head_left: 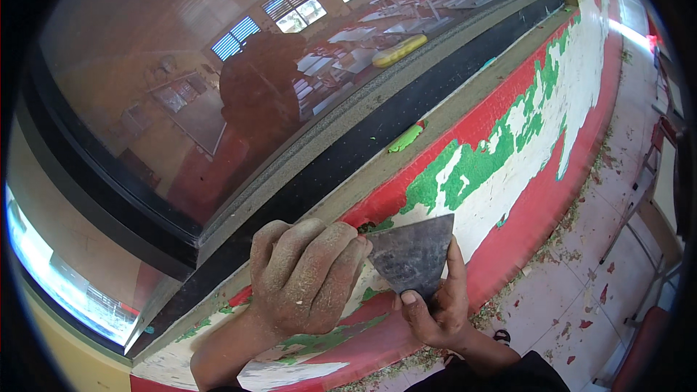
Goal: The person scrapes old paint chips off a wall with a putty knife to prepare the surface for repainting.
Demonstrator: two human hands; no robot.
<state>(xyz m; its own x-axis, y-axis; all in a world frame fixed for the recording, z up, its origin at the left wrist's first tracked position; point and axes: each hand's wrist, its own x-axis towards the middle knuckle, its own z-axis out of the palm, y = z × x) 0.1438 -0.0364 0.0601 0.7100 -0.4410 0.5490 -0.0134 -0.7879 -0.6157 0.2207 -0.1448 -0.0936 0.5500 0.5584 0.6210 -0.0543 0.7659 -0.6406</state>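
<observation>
My right hand [441, 313] grips a paint scraper [412, 252] with a wide, dark, worn blade, its thumb pressed on the lower end of the blade. The handle is hidden in the palm. Dust covers my left hand [308, 276], whose fingers are curled at the top edge of the wall, touching or very near the blade's left corner; their tips are hidden. Red, green and white paint peels in patches from the low wall [536, 147] under and beyond both hands. A loose green paint flake [405, 138] lies on the ledge above.
A large window pane [152, 43] in a dark frame [94, 178] rises along the left. A yellow object [399, 51] shows near its lower edge. Paint chips litter the tiled floor [573, 305] at right, where chairs or desks [657, 207] stand.
</observation>
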